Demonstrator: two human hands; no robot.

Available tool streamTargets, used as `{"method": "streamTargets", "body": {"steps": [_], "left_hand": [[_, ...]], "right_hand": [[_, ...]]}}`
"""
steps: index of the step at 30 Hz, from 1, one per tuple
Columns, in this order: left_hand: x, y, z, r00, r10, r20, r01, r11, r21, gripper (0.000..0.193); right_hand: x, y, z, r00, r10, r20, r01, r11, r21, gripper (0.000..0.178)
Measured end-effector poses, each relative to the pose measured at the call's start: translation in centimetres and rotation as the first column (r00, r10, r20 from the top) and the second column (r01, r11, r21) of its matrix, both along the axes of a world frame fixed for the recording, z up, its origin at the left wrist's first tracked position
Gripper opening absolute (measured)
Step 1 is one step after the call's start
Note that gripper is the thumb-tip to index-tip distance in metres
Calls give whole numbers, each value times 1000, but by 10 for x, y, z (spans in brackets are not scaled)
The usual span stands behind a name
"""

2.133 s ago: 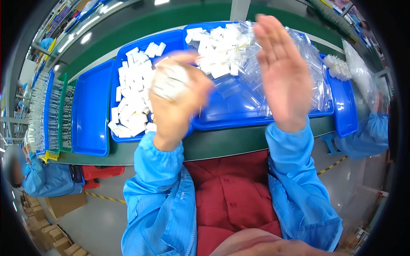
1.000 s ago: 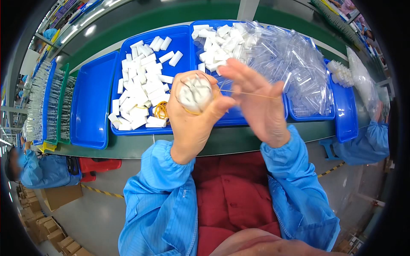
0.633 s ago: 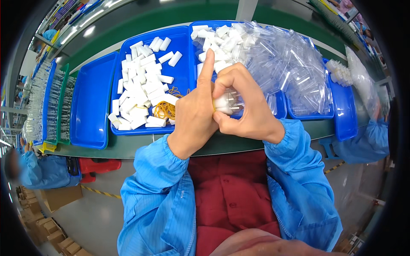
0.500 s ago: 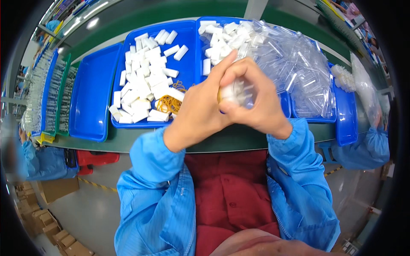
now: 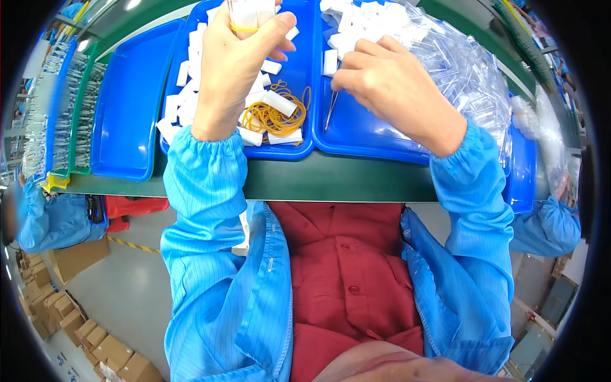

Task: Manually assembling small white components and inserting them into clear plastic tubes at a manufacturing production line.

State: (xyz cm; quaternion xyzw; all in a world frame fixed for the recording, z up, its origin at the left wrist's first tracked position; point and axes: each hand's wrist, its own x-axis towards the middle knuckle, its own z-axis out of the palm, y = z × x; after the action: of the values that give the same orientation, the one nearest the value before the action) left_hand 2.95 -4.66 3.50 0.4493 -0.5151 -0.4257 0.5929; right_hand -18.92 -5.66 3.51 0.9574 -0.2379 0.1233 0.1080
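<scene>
Nearest you sits the rubber-band tangle (image 5: 275, 119). Just right of it, a thin metal tool (image 5: 330, 113) points lengthwise away from you, up to your right hand (image 5: 391, 89), the nearer one, curled; whether it's pinched, I can't tell. Beyond the tangle, your left hand (image 5: 230, 67) grips a white bundle (image 5: 254, 11).

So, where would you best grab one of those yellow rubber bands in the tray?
Probably by the loose loop at the right of the yellow rubber bands, pinched from above: it sticks out over bare blue tray, while a white block lies on the tangle.
</scene>
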Motion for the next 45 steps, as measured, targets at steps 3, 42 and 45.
{"method": "streamTargets", "body": {"steps": [3, 42, 45], "left_hand": [[0, -1, -21, 992, -113, -51, 109, 992, -66, 42], [-75, 21, -16, 980, -192, 48, 196, 976, -91, 35], [-73, 24, -17, 980, -195, 30, 198, 973, -118, 35]], "right_hand": [[7, 1, -8, 991, 134, -12, -134, 990, -37, 15], [-29, 22, -21, 75, -591, 803, -263, 765, 588, 29], [-34, 25, -21, 168, -612, 773, -346, 698, 627, 25]]}}
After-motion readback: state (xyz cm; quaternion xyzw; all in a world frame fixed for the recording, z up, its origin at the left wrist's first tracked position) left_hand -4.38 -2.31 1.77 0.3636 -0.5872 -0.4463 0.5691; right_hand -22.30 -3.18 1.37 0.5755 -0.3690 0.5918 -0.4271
